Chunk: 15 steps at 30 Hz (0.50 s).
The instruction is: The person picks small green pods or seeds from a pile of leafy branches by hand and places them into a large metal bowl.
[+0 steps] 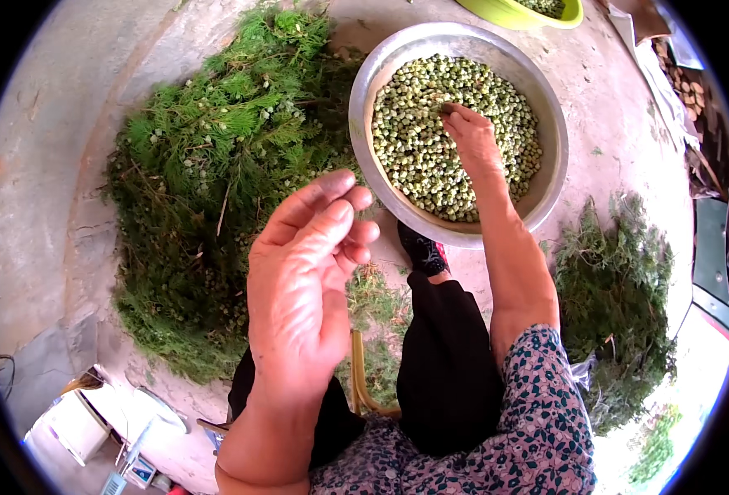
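Observation:
A wide metal basin [550,186] stands at the upper middle, holding a thick layer of small pale-green cones [422,157]. Reaching over these cones is my right hand [473,139], its fingers pinched together; anything between the fingertips is too small to tell. My left hand [302,264] is raised in front of me, left of the basin, with its fingers loosely curled and apart and nothing visible in them. Behind it lies a large heap of cut green conifer branches [207,124], with pale cones among the foliage.
A smaller pile of conifer branches [612,305] lies to the right. A yellow-green tub [517,15] with more cones is at the top edge. My shoe [420,249] touches the ground by the basin's near rim. White items [84,421] stand at the lower left.

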Tool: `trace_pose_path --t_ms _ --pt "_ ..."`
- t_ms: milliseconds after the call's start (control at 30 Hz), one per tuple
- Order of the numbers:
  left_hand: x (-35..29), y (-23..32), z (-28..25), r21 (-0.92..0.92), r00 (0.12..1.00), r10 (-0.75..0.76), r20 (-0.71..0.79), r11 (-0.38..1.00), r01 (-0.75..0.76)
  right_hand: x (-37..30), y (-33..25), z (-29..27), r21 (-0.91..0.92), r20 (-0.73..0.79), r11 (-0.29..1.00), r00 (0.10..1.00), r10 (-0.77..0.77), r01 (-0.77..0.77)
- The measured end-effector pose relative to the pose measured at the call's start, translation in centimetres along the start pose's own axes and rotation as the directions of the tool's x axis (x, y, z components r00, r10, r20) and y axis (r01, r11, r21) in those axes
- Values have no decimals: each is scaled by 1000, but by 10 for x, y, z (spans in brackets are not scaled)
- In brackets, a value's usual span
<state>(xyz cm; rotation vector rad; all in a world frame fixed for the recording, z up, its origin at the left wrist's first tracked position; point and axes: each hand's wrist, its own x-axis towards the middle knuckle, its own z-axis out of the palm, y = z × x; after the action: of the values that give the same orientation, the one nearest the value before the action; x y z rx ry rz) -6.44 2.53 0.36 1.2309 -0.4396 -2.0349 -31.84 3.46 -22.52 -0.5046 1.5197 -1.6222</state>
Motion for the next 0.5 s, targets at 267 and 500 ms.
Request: trace_pose_path --t_ms 267,500 --pt "5 -16 10 209 999 26 39 977 -33 -105 -82 33 541 176 833 984 24 -116" --pt "8 -37 14 416 982 -21 187 907 -60 -176 -115 50 525 340 809 937 86 -265"
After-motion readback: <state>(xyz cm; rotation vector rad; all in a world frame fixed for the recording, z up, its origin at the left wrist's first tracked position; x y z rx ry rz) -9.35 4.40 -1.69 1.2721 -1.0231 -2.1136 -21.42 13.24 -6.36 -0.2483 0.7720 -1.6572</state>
